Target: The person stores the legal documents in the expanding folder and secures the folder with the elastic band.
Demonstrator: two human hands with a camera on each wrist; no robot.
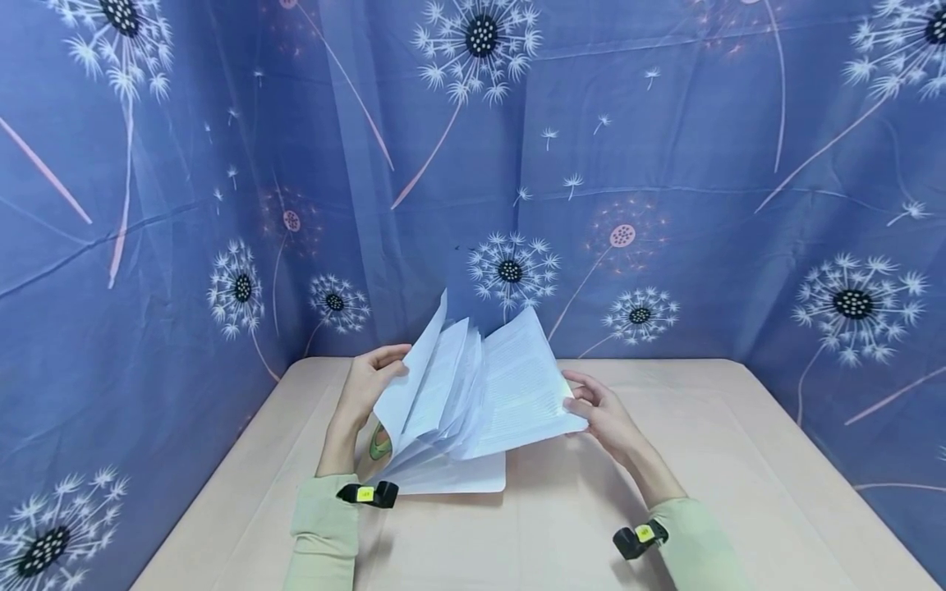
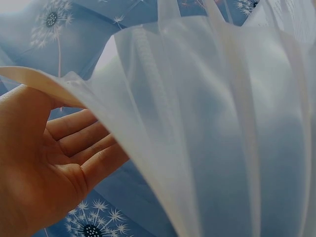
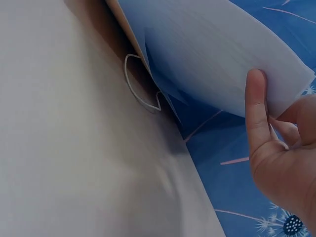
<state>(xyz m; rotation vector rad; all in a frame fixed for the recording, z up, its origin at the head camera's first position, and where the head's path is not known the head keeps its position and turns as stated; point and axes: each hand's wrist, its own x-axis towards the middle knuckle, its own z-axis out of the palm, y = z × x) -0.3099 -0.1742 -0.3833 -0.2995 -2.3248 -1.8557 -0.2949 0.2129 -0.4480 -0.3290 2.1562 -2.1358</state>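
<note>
A document folder with clear plastic sleeves stands fanned over the table, several of its leaves spread between both hands. My left hand holds its left cover near the outer edge; in the left wrist view the fingers of that hand lie behind the cover. On the other side my right hand pinches the outer edge of a leaf with fine printed text, thumb on its face. Below the raised leaves a white back part of the folder lies low over the table. The sleeves' bound edge is hidden.
A pale cloth-covered table spreads beneath. Blue curtains with dandelion prints hang behind and at both sides. By the folder's lower left is a green looped shape. A thin white loop shows beside the folder's edge.
</note>
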